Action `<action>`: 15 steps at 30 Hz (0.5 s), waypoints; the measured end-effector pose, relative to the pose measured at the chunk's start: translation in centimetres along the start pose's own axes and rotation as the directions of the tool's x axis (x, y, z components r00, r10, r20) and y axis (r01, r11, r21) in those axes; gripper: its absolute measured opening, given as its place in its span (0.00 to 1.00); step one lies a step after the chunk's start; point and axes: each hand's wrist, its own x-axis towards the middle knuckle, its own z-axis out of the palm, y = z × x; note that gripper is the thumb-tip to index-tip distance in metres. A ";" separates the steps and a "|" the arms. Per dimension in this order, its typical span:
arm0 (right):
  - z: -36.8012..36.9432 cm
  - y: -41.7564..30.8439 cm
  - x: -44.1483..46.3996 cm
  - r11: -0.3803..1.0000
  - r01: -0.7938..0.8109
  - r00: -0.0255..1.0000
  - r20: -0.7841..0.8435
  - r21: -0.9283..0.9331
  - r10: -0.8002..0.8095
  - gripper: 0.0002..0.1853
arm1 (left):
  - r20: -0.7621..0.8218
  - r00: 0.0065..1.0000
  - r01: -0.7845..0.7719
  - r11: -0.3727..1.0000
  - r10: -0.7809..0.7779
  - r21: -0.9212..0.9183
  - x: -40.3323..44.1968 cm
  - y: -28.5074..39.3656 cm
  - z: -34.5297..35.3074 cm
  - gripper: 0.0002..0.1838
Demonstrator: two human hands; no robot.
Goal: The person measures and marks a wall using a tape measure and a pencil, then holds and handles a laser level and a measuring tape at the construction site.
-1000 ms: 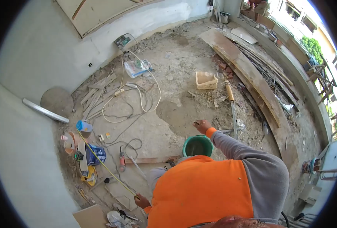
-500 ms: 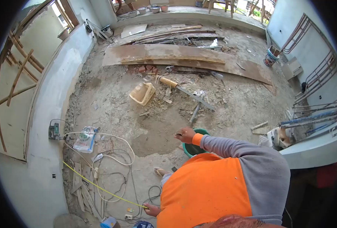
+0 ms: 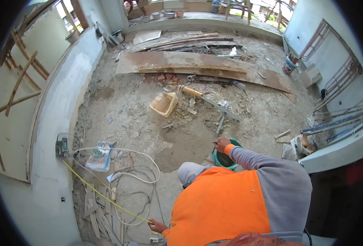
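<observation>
My left hand [image 3: 158, 226], low in the view, is closed on a yellow tape measure [image 3: 107, 201]. Its blade runs out straight to the wall beside the power tool. The tape's case does not show. Over a green bucket [image 3: 225, 159], my right hand [image 3: 222, 144] is closed round a short, thin, pencil-like stick [image 3: 214, 142]. The bucket lies partly hidden under my right wrist and forearm. My bent knee in grey cloth [image 3: 191, 173] shows between the two hands.
A green power tool [image 3: 61, 146] rests on the wall ledge at left. Cables [image 3: 155, 160], a plastic bag [image 3: 99, 156] and wood strips [image 3: 94, 215] lie on the floor. Ahead are a cream container [image 3: 164, 104], a wooden-handled tool [image 3: 191, 91], boards [image 3: 169, 57] and a paint bucket [image 3: 289, 65].
The tape's far end has risen along the wall toward the power tool. My left hand has shifted slightly left and up. My knee has come into view, and the scene has shifted slightly right.
</observation>
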 end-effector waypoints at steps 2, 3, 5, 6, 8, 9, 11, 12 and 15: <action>1.9 -0.1 0.6 0.990 -0.022 0.995 0.094 -0.143 0.036 0.13 | -0.013 1.000 0.000 0.997 -0.001 -0.079 -0.4 1.0 -0.2 0.24; 2.5 -0.7 0.8 0.987 -0.012 0.991 0.132 -0.160 0.034 0.13 | -0.057 0.995 -0.086 0.991 0.081 -0.106 -1.4 2.5 -0.6 0.22; 4.1 -1.3 1.8 0.969 0.082 0.985 0.169 -0.231 -0.043 0.16 | -0.083 0.996 0.007 0.993 -0.016 -0.118 -2.0 3.8 -1.5 0.22; 5.9 -0.5 3.5 0.950 0.157 0.980 0.165 -0.271 -0.115 0.18 | -0.144 0.990 -0.005 0.995 -0.009 -0.099 -2.1 3.0 -1.7 0.21; 11.5 2.7 10.8 0.851 0.375 0.912 0.309 -0.367 -0.269 0.21 | -0.236 0.971 0.031 0.999 -0.035 -0.023 -2.9 3.0 -3.1 0.20; 12.9 2.9 13.6 0.798 0.432 0.889 0.346 -0.420 -0.299 0.23 | -0.285 0.956 0.062 0.997 -0.071 -0.040 -3.4 2.8 -3.7 0.20; 10.4 -6.7 17.1 0.791 0.480 0.850 0.425 -0.380 -0.312 0.27 | -0.396 0.911 0.119 0.993 -0.115 -0.016 -3.9 1.7 -4.9 0.20; 9.3 -12.3 17.7 0.858 0.389 0.875 0.425 -0.336 -0.231 0.30 | -0.461 0.883 0.115 0.993 -0.095 0.016 -4.7 0.9 -5.2 0.20; 12.0 -23.9 24.3 0.848 0.501 0.838 0.340 -0.174 -0.426 0.40 | -0.577 0.799 0.200 0.980 -0.167 -0.006 -5.5 2.9 -6.0 0.21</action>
